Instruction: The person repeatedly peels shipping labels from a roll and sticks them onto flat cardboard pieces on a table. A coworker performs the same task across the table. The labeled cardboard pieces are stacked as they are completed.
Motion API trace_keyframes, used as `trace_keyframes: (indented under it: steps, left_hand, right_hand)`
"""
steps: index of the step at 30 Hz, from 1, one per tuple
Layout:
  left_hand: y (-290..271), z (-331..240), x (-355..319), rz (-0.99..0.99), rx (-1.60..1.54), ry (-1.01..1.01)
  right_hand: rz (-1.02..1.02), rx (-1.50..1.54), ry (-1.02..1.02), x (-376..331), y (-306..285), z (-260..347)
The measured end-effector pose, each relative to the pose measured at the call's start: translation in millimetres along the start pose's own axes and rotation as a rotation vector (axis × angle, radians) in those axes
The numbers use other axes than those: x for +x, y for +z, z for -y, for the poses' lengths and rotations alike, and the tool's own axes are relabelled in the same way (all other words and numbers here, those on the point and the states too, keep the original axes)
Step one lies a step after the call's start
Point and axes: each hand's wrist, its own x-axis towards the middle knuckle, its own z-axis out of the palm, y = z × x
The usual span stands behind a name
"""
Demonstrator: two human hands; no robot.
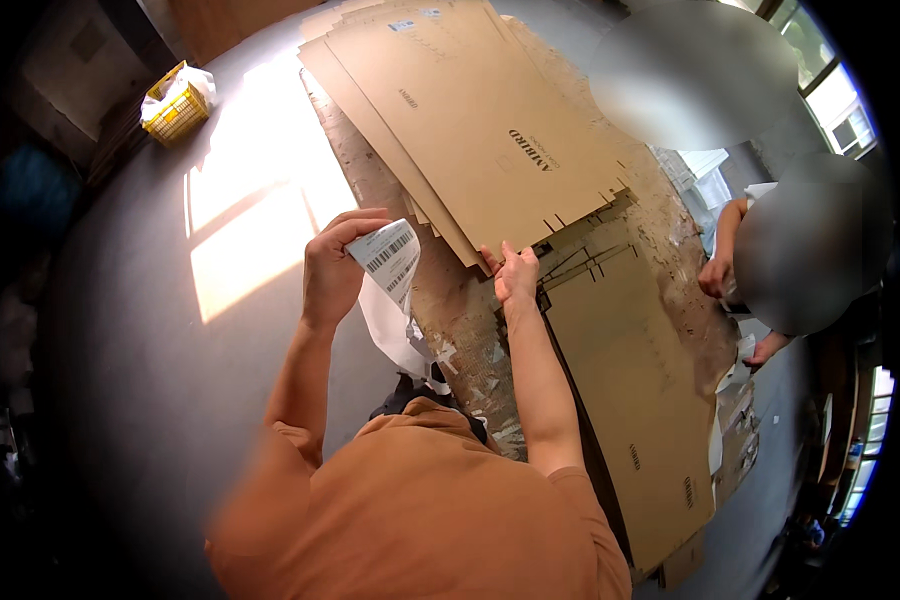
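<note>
My left hand point(333, 272), raised over the table's left edge, pinches a strip of white barcode labels point(390, 262). Its white tail point(388, 325) hangs and curls down beside the table toward my body. At the near edge of a stack of flat cardboard cartons point(470, 130), my right hand point(516, 276) has its fingers closed at the top carton's edge; part of the grip is hidden. Right of my forearm lies a second stack of flat cartons point(630, 370), brown with dark slots and print. Its far end meets the first stack.
The worn table point(460, 320) has scraps stuck along its edge. Across it, at the right, a co-worker's hands point(716, 277) are near white paper point(738, 362). A yellow basket point(177, 108) with a white bag stands on the sunlit floor at the far left.
</note>
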Motion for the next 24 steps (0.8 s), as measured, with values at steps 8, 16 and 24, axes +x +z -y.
trace_keyframes:
  steps: [8, 16, 24]
  left_hand:
    - [69, -11, 22, 0.436, -0.682, -0.315]
    - [172, -53, 11, 0.878, -0.257, 0.021]
    - [232, -58, -14, 1.052, -0.427, -0.097]
  right_hand:
    - [0.307, -0.590, -0.203, -78, -26, 92]
    - [0.170, -0.593, -0.517, -151, -75, 151]
    - [-0.015, -0.396, -0.352, -159, -120, 146]
